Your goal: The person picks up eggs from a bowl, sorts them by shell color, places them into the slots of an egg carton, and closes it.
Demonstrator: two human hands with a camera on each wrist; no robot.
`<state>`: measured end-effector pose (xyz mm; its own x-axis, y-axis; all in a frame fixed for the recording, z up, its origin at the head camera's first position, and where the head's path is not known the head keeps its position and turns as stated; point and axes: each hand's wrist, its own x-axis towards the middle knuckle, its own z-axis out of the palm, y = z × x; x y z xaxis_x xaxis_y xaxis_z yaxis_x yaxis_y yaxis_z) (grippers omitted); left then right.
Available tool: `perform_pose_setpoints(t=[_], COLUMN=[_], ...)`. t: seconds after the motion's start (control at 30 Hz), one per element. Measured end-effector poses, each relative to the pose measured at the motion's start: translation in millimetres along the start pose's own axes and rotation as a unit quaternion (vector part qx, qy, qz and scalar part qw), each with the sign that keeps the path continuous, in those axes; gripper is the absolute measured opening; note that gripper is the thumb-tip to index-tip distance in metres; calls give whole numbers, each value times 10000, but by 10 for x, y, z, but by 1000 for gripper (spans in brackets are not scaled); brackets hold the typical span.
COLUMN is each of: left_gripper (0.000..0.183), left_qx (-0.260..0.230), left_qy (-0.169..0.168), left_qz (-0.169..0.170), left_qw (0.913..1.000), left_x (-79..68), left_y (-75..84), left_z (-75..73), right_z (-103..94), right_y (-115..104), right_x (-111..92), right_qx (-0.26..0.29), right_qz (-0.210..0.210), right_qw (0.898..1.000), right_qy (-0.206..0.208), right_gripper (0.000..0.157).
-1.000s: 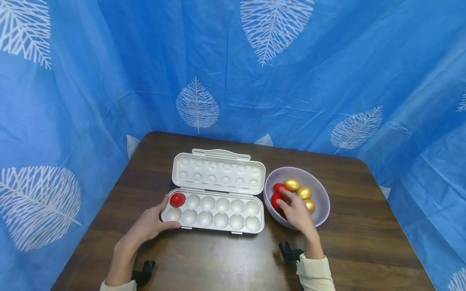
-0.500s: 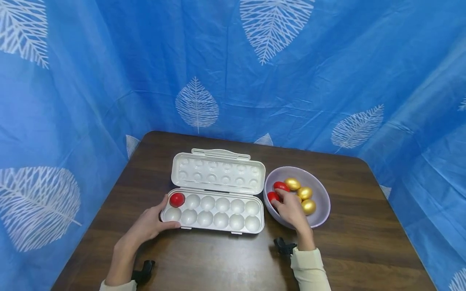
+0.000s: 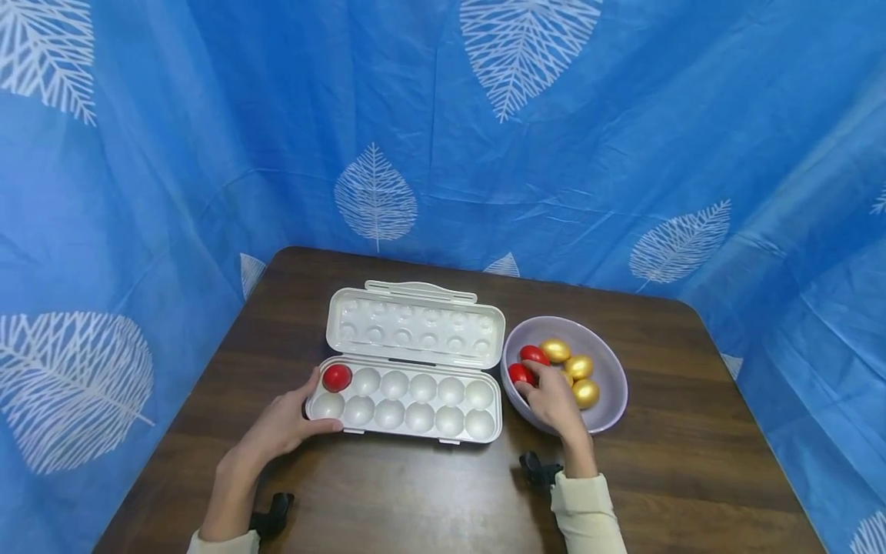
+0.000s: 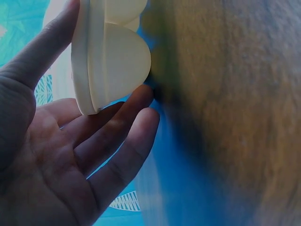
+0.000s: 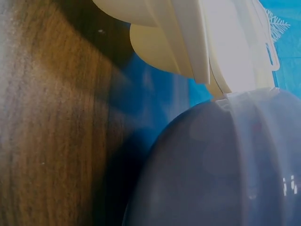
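A white egg box (image 3: 443, 441) lies with its lid (image 3: 415, 327) raised back, a red egg (image 3: 337, 378) sitting in its back left hollow. My left hand (image 3: 280, 423) grips the box's left end; in the left wrist view the thumb (image 4: 44, 44) lies along the rim and fingertips reach the rounded underside. In the lilac bowl (image 3: 612, 385) to the right, my right hand (image 3: 554, 396) pinches a red egg (image 3: 521, 375) between thumb and fingers. Another red egg (image 3: 534, 355) and several golden eggs (image 3: 586, 393) lie around it. The right wrist view shows only the bowl's outer wall (image 5: 197, 160) and the box's end.
Both containers stand close side by side on a dark wooden table (image 3: 415, 500). A blue curtain (image 3: 429, 200) with white leaf prints hangs right behind and along the sides. Black wrist mounts (image 3: 538, 469) stick out inward beside both forearms.
My right hand has moved slightly left and down in the bowl and closed on the nearer red egg, then stayed there. Eggs around it shifted a little. The left hand has not moved.
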<state>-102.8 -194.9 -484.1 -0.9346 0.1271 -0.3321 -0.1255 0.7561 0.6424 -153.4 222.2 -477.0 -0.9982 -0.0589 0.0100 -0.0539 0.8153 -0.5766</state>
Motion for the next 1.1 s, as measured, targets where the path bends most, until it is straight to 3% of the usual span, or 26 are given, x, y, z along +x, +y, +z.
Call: perform_pose_setpoints(t=[0.3, 0.63, 0.93, 1.1], left_gripper=[116, 114, 113, 113], left_qx=[-147, -135, -60, 23], left_qy=[-94, -4, -17, -1], left_qz=[-115, 92, 116, 150], left_qw=[9998, 9999, 9999, 9999], left_x=[-17, -21, -21, -28], left_y=[-1, -28, 6, 27], left_z=[-2, -4, -9, -20], right_z=[19, 56, 104, 140], right_y=[-31, -59, -83, -116], right_x=[-54, -78, -137, -156], right_qx=[284, 1253, 1612, 1885], right_qz=[-200, -432, -933, -1321], right_qw=[9968, 9796, 9480, 9243], right_qy=[717, 1512, 2583, 3045], right_gripper=[44, 43, 47, 56])
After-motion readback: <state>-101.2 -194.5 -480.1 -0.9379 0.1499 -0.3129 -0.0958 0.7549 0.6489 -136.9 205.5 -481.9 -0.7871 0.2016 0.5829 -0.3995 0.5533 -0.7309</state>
